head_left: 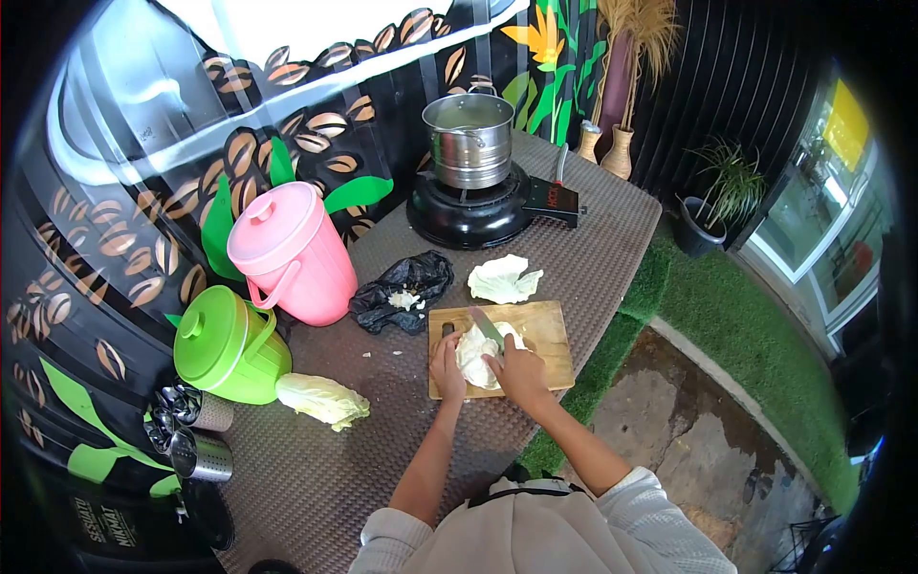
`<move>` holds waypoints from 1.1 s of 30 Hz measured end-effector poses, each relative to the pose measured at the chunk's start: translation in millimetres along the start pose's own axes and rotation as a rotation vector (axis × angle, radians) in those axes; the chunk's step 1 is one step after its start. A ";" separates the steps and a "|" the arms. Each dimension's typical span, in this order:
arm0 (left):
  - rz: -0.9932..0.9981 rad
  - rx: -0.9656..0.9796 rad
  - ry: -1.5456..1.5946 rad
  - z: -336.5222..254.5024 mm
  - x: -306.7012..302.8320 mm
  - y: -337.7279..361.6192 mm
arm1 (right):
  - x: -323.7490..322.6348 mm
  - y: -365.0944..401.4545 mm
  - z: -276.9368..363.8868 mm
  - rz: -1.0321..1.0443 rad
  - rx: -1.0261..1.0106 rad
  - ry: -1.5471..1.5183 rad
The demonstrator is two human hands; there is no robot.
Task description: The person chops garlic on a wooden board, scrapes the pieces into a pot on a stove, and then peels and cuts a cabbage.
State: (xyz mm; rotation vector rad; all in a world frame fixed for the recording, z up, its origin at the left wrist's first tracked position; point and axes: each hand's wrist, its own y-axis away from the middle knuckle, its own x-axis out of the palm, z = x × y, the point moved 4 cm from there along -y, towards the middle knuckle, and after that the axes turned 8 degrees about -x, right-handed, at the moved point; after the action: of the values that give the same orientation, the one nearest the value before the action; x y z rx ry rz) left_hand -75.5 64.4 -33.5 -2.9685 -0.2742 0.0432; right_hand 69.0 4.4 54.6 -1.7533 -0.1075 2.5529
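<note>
A wooden cutting board (549,330) lies on the brown woven-texture table. Pale cabbage (475,358) rests on it, between my two hands. My left hand (447,368) is at the board's left side, its fingers against the cabbage. My right hand (519,369) is closed round a knife (487,326), whose blade points up and away over the cabbage. A loose cabbage leaf (504,279) lies just beyond the board. Farther left is a long piece of cabbage (323,400), beside the green jug.
A steel pot (469,143) stands on a black portable stove (469,215) at the back. A pink jug (296,253), a green jug (229,349) and a black plastic bag (382,287) with scraps are on the left. Perforated metal cups (201,455) stand near the left edge.
</note>
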 end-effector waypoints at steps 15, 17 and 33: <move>0.052 -0.105 0.170 9.5 7.4 9.9 | 0.2 -20.0 1.2 -0.091 -0.048 0.140; 0.044 -0.094 0.179 9.3 8.7 10.8 | 4.5 -22.0 1.7 -0.082 -0.076 0.206; -0.013 -0.041 0.013 1.9 5.3 12.6 | -1.7 -14.1 -12.9 -0.029 0.032 -0.088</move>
State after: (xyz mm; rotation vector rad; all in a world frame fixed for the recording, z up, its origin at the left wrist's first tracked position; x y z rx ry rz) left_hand -68.0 53.4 -37.5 -3.0067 -0.2965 0.0171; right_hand 81.6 18.7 52.7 -1.6169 -0.0936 2.5961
